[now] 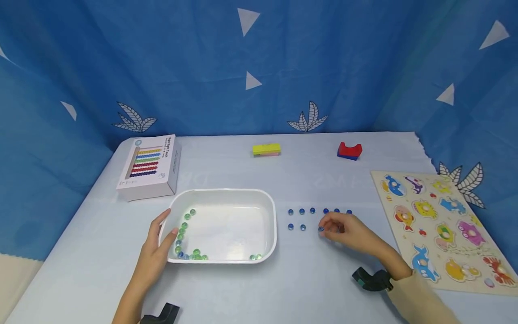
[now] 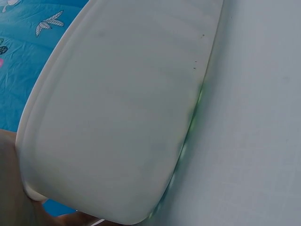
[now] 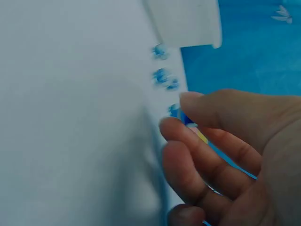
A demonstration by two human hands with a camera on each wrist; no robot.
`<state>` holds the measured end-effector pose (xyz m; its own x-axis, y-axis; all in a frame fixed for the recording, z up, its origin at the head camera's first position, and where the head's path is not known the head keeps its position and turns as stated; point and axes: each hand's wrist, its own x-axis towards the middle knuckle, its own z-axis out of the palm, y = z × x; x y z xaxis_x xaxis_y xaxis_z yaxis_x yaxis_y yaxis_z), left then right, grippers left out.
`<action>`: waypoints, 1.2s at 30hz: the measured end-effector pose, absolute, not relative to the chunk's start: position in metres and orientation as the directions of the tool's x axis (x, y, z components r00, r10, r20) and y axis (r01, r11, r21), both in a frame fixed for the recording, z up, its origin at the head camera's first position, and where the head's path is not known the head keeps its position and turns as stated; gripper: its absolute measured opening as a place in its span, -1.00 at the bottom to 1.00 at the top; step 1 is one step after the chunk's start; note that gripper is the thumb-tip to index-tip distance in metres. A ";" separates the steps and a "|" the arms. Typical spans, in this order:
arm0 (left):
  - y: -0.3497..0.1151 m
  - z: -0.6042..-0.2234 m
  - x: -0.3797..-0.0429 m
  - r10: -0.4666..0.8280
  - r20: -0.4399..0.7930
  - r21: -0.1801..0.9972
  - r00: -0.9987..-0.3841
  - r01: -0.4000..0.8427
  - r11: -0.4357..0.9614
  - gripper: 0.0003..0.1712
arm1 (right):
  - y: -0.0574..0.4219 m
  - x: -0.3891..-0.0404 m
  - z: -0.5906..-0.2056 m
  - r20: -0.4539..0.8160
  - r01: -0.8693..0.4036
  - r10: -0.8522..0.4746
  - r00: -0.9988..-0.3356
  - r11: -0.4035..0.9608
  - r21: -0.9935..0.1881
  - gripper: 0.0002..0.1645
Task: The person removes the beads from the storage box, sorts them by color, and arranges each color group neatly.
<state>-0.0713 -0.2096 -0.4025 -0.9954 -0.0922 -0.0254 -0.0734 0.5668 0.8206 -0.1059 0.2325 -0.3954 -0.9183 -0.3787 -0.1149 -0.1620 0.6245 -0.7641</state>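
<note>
My left hand [image 1: 153, 252] grips the left rim of a white tray [image 1: 226, 192], thumb over the edge and fingers along the outside. Green and some blue glass marbles [image 1: 182, 231] lie along the tray's left side and front, with a few green ones at its front right corner. In the left wrist view the tray's pale outer wall [image 2: 117, 113] fills much of the picture. Right of the tray, my right hand [image 1: 349, 231] pinches a blue marble [image 1: 321, 229] between thumb and fingertips at the tabletop. Blue marbles [image 1: 301, 211] form a back row, with two more in front.
A white box [image 1: 147, 166] with a bead-frame picture stands back left. Yellow [image 1: 266, 149] and red [image 1: 350, 150] blocks lie at the back. A wooden sea-animal puzzle board [image 1: 441, 234] is at the right. Blue curtain [image 1: 202, 67] hangs behind the table.
</note>
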 end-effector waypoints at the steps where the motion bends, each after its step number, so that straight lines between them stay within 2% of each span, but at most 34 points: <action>1: -0.209 -0.402 -0.071 -0.090 -0.025 0.820 -0.996 -0.072 0.567 -0.34 | 0.234 -0.105 -0.400 -0.112 -0.151 -0.357 -0.927 0.630 -0.761 -0.82; 10: -0.209 -0.401 -0.071 -0.092 -0.024 0.821 -0.995 -0.072 0.566 -0.34 | 0.227 -0.107 -0.417 -0.003 -0.168 -0.236 -0.972 0.697 -0.697 -0.82; 24: -0.209 -0.402 -0.071 -0.096 -0.011 0.818 -0.995 -0.064 0.571 -0.35 | 0.217 -0.112 -0.423 0.064 -0.224 -0.241 -0.968 0.727 -0.649 -0.81; 36: -0.208 -0.403 -0.071 -0.092 -0.009 0.818 -0.996 -0.060 0.572 -0.35 | 0.216 -0.111 -0.426 0.060 -0.214 -0.230 -0.971 0.739 -0.639 -0.78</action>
